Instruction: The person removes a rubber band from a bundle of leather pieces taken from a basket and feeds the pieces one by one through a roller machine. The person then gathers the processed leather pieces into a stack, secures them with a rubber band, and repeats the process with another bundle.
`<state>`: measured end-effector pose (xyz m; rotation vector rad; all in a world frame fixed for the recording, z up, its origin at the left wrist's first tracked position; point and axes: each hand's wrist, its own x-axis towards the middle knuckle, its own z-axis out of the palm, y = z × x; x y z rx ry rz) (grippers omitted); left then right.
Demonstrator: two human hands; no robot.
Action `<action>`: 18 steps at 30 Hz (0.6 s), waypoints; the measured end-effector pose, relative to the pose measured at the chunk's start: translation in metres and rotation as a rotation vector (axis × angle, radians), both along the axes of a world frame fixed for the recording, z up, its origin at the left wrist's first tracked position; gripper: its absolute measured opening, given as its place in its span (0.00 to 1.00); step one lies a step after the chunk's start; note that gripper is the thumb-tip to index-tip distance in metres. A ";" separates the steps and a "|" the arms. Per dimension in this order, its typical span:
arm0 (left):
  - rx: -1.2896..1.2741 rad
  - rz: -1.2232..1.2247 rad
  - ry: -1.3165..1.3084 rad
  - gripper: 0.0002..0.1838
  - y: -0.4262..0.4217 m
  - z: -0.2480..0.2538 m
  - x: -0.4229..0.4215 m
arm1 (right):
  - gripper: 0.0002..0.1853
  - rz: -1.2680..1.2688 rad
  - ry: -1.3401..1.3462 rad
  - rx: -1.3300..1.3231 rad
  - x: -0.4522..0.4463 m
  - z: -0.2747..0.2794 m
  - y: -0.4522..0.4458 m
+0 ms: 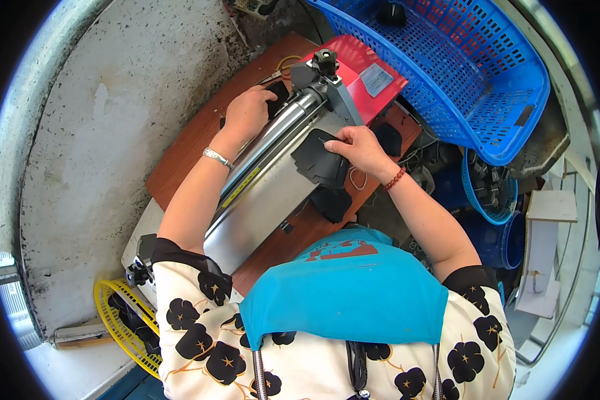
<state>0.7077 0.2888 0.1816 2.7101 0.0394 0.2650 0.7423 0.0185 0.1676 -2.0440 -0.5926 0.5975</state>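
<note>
A machine with a long steel roller (273, 137) and a red end housing (360, 70) sits diagonally before me. My left hand (248, 115) is behind the roller, fingers curled on a flat black piece (278, 100); its fingertips are partly hidden. On the near side, my right hand (359, 152) pinches the edge of a fanned stack of thin black cut pieces (319, 160). These lie over the machine's smooth metal plate (263, 200). More black pieces (331, 203) rest just below the stack, and another black piece (388, 139) lies right of my right hand.
A brown wooden tabletop (187, 157) carries the machine. Large blue basket (477, 137) stands at upper right, a smaller blue basket (470, 193) below it. At lower left a yellow basket (107, 313) holds black items. A stained pale wall (113, 153) borders the left.
</note>
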 end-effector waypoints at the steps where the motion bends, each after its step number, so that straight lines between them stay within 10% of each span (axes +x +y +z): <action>1: 0.022 -0.003 -0.032 0.16 0.000 0.000 0.000 | 0.17 -0.011 -0.015 -0.022 0.001 0.003 0.001; 8: 0.215 -0.041 -0.111 0.13 -0.002 0.002 0.001 | 0.23 0.111 -0.212 -0.271 0.014 0.010 0.010; 18: -0.207 0.045 0.361 0.30 -0.013 -0.003 0.016 | 0.19 0.020 -0.236 -0.170 0.017 0.010 0.026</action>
